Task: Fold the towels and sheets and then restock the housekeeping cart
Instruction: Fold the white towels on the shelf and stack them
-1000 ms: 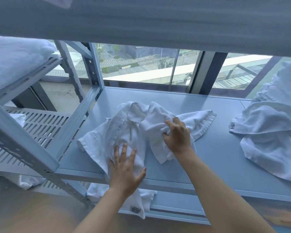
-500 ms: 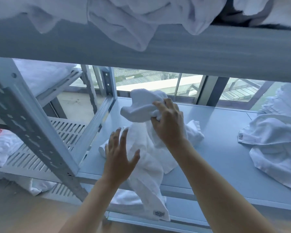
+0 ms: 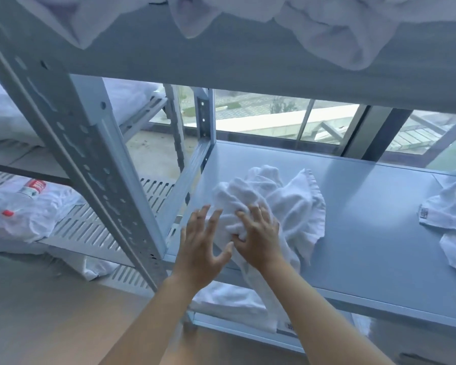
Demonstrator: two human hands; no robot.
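A: Rack stock, largest first?

B: I log the shelf [image 3: 353, 206]: unfolded linen heaped on the tier above, a loose second towel [image 3: 448, 214] at its right end.

A: Item in work?

B: A crumpled towel [image 3: 287, 204] on the shelf, one end trailing off the front. My right hand [image 3: 258, 233] bunches it; my left hand [image 3: 203, 243] is spread beside it. Nothing folded; no cart in sight.

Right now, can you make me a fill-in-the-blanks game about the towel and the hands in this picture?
1. The right hand grips a crumpled towel whose colour is ____.
2. The left hand has its fingers spread ____, holding nothing.
3. The towel lies on a grey metal ____, and one end hangs over its front edge.
4. Behind the shelf you can see outdoors through a ____.

Missing words: white; open; shelf; window
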